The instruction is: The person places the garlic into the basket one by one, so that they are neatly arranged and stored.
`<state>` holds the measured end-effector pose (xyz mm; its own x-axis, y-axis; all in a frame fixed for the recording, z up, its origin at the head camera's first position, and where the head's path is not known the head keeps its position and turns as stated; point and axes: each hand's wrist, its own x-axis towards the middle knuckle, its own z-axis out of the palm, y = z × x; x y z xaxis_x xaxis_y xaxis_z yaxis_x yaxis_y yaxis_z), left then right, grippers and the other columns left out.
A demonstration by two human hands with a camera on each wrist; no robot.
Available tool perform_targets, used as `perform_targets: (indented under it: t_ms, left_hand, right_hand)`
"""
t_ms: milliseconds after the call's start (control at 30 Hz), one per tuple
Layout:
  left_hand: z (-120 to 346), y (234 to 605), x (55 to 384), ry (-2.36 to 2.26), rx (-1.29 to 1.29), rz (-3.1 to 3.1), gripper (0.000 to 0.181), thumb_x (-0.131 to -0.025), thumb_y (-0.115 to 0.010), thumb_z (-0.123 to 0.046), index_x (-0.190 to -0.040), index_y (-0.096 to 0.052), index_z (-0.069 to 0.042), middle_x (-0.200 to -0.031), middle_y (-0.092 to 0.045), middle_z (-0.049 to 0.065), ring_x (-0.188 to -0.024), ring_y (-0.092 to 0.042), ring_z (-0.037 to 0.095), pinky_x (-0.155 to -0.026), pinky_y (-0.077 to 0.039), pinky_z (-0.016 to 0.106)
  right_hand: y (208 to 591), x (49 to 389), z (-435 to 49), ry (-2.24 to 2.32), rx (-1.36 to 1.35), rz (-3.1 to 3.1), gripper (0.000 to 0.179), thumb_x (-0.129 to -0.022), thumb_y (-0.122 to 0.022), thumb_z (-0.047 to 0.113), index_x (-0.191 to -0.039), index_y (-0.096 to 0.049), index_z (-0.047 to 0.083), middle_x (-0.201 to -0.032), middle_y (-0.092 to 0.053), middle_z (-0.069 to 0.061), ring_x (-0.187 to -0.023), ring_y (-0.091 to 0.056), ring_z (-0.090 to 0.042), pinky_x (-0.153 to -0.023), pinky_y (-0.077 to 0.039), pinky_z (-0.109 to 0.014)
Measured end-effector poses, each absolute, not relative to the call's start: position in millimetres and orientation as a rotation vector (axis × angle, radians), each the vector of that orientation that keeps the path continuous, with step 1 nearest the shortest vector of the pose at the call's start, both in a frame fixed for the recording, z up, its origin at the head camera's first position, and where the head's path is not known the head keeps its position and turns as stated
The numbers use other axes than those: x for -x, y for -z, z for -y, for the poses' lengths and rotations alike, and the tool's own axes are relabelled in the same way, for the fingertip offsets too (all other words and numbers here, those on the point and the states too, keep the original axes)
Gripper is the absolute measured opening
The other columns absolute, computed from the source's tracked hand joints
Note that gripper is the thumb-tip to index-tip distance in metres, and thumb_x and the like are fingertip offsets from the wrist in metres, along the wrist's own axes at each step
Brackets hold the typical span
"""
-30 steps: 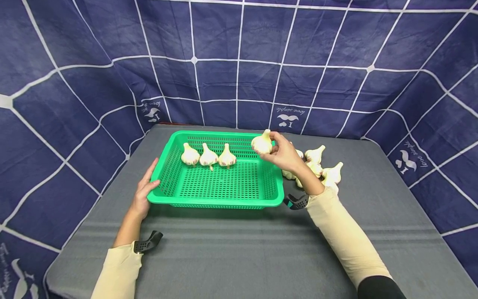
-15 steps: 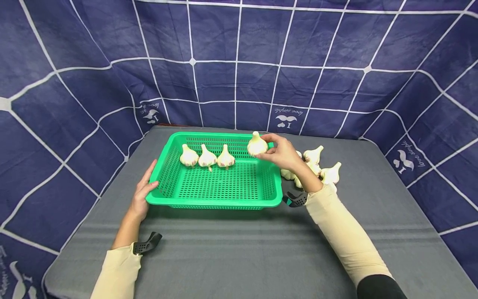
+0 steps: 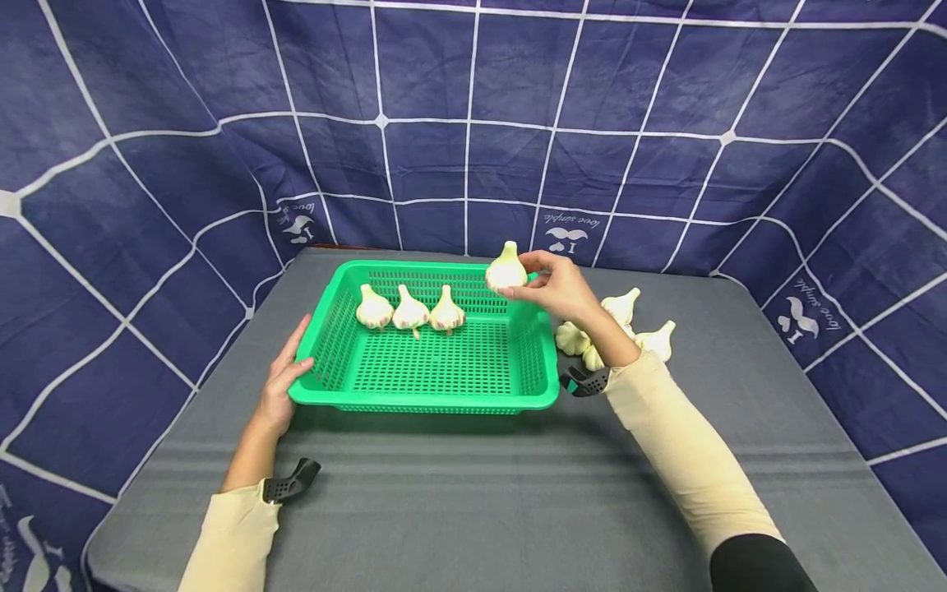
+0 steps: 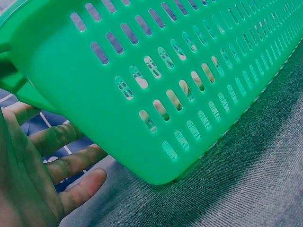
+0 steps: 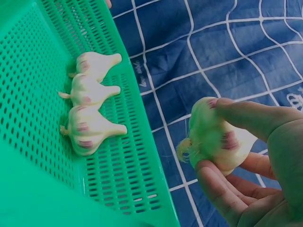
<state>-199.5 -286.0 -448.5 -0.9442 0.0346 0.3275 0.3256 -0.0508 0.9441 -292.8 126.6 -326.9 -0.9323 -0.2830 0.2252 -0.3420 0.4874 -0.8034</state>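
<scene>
My right hand [image 3: 556,285] pinches a garlic bulb [image 3: 506,270] between thumb and fingers, above the back right corner of the green plastic basket [image 3: 425,402]. In the right wrist view this held bulb [image 5: 222,137] shows its purple streaks, with its root tuft towards the basket. Three more garlic bulbs, the nearest to the held one being a bulb [image 3: 447,311], stand in a row along the basket's back wall. At the basket's left end is my left hand [image 3: 281,382], thumb on the rim. Its fingers [image 4: 59,139] stretch out straight and spread beside the wall in the left wrist view.
Several loose garlic bulbs [image 3: 620,307] lie on the grey tabletop [image 3: 459,493] right of the basket, partly behind my right forearm. Blue cloth [image 3: 518,164] with white lines hangs around the back and sides.
The right hand has carried its garlic bulb slightly left, first a little down, then back up above the basket's rim. The left hand and the three bulbs in the basket stay put.
</scene>
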Motion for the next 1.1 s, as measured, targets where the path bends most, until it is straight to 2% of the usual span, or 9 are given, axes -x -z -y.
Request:
perform_targets:
  t_ms: [233,467,633,867,1100]
  left_hand:
    - [286.8,448.5,200.4,2.104,0.396,2.007,0.065,-0.093,-0.036,-0.002,-0.156,-0.024,-0.004,-0.146,-0.040,-0.006,-0.120,-0.043,0.007,-0.097,-0.033,0.016]
    - [288.1,448.8,201.2,2.101,0.415,1.995,0.065,-0.092,-0.037,-0.001,-0.156,-0.023,-0.001,-0.152,-0.035,0.002,-0.126,-0.040,0.005,-0.100,-0.031,0.015]
    - [287.7,450.2,200.0,2.099,0.395,2.004,0.064,-0.093,-0.037,-0.002,-0.156,-0.024,-0.002,-0.148,-0.039,-0.003,-0.122,-0.042,0.006,-0.098,-0.033,0.016]
    - [287.2,448.6,199.9,2.067,0.384,2.045,0.065,-0.092,-0.038,-0.002,-0.156,-0.024,-0.002,-0.154,-0.032,0.009,-0.124,-0.039,0.005,-0.099,-0.031,0.015]
    - [286.7,446.7,200.0,2.100,0.392,2.024,0.065,-0.093,-0.037,-0.002,-0.156,-0.023,-0.001,-0.147,-0.039,-0.002,-0.118,-0.045,0.007,-0.097,-0.034,0.015]
  right_hand:
    - [323.4,303.1,-114.9,-1.382,-0.544,2.674,0.052,-0.080,-0.083,0.027,-0.123,-0.065,0.004,-0.110,-0.065,-0.010,-0.086,-0.067,-0.025,-0.071,-0.052,-0.032]
    - [323.6,315.6,-97.9,-1.279,-0.479,2.725,0.052,-0.082,-0.081,0.032,-0.122,-0.065,0.004,-0.108,-0.068,-0.013,-0.096,-0.064,-0.028,-0.079,-0.051,-0.039]
    - [331.8,322.9,-86.2,-1.194,-0.384,2.808,0.056,-0.082,-0.079,0.042,-0.122,-0.065,0.005,-0.106,-0.070,-0.012,-0.099,-0.063,-0.027,-0.082,-0.050,-0.041]
    - [344.5,326.7,-73.7,-1.066,-0.363,2.872,0.063,-0.081,-0.077,0.048,-0.123,-0.064,0.002,-0.105,-0.070,-0.014,-0.094,-0.066,-0.026,-0.080,-0.052,-0.040]
    - [353.1,331.3,-60.4,-0.989,-0.332,2.924,0.063,-0.081,-0.077,0.049,-0.120,-0.066,0.002,-0.100,-0.070,-0.011,-0.083,-0.065,-0.023,-0.069,-0.051,-0.035]
